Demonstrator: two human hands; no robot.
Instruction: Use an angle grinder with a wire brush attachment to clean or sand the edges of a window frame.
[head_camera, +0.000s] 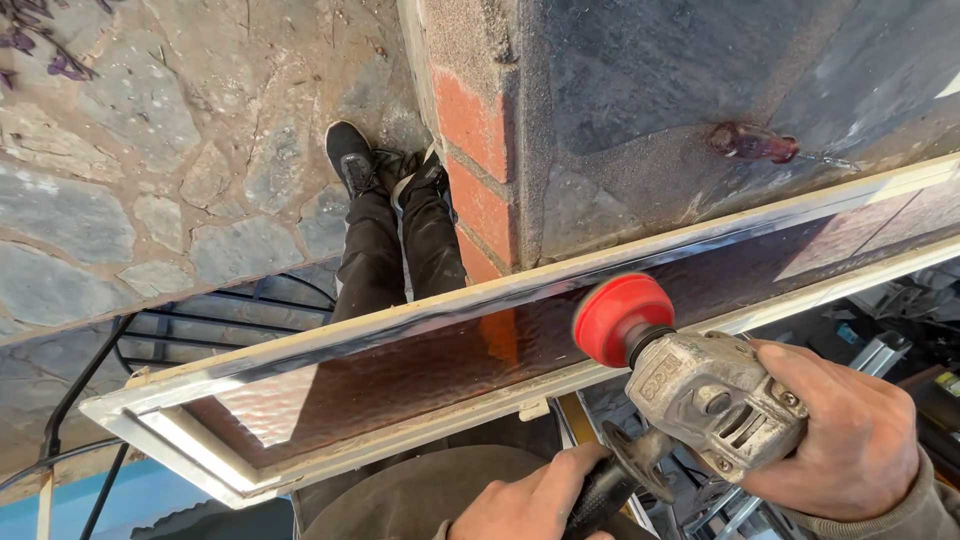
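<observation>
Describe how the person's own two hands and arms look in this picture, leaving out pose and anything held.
Both the left hand and the right hand are bare: no gloves, rings or watch show. The right wrist ends in a ribbed olive-grey sleeve cuff. The left wrist is cut off by the picture's edge, so its sleeve cannot be told.

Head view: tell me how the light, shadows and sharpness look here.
Head view: low warm sunlight hits the brick pillar and both hands; the stone paving lies in soft shade; a bright glint runs along the window frame, whose textured glass glows amber; the red disc of the angle grinder is sharp, with no clear motion blur; straight edges bow slightly from the wide lens.
</observation>
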